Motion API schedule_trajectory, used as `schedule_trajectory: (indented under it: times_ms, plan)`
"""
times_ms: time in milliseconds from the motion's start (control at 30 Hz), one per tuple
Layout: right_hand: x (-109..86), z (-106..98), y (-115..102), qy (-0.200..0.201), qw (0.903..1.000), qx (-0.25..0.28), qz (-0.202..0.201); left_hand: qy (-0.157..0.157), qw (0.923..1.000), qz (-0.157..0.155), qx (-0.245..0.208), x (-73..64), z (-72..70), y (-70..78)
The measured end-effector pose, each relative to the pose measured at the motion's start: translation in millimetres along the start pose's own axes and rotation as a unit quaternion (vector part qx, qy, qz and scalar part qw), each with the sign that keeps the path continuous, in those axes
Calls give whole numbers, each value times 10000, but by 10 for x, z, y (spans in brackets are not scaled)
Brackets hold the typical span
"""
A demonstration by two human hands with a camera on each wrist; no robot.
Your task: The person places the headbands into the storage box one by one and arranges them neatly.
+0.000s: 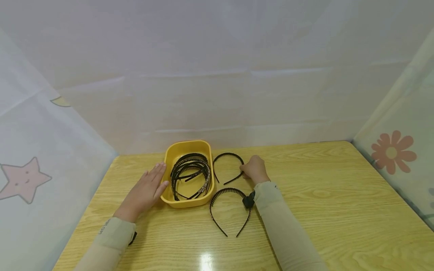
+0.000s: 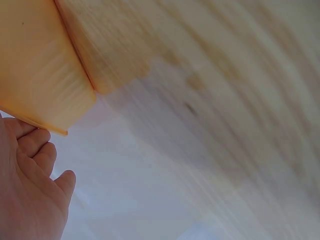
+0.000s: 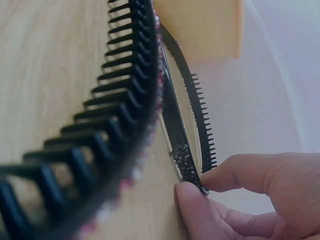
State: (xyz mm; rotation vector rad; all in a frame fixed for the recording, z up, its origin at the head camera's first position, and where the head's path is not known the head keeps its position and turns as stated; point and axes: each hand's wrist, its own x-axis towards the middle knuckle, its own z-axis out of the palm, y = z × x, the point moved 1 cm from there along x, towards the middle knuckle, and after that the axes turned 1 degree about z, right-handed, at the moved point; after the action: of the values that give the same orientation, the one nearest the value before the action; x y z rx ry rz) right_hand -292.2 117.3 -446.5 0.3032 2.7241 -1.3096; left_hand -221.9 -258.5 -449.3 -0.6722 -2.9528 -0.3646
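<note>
A yellow plastic tray (image 1: 190, 204) holds several black headbands (image 1: 173, 180), some with glittery trim. My left hand (image 1: 144, 192) lies along its left side with the fingers straight, touching the rim. To the right of the tray, my right hand (image 1: 256, 171) pinches a thin black headband (image 1: 228, 153) by its right side, between thumb and forefinger. In the right wrist view this headband (image 3: 187, 162) shows comb teeth and sparkly stones beside the fingertips. Another toothed headband (image 1: 210, 210) lies nearer on the table, below the right wrist, with pink and clear stones along its edge.
The wood-patterned table (image 1: 325, 195) extends right of the right arm. White cloth (image 1: 230, 109) hangs behind and at both sides, printed with a pink star (image 1: 25, 180) and a red flower (image 1: 393, 152). A black object (image 1: 248, 200) sits at the right cuff.
</note>
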Motion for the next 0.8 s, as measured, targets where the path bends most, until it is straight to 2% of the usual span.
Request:
schedule_trajectory:
  times_ms: [400,600,800]
  plan:
    - [6,-21,56,73,9988,489,57,168,9998,72,-44,-8,-6,21]
    - [20,-44,112,118,9977,663,101,85,10000,20,-3,-7,6,5]
    - [-13,-75,113,213,9962,847,-19,34,10000,26,3,4,14,-17]
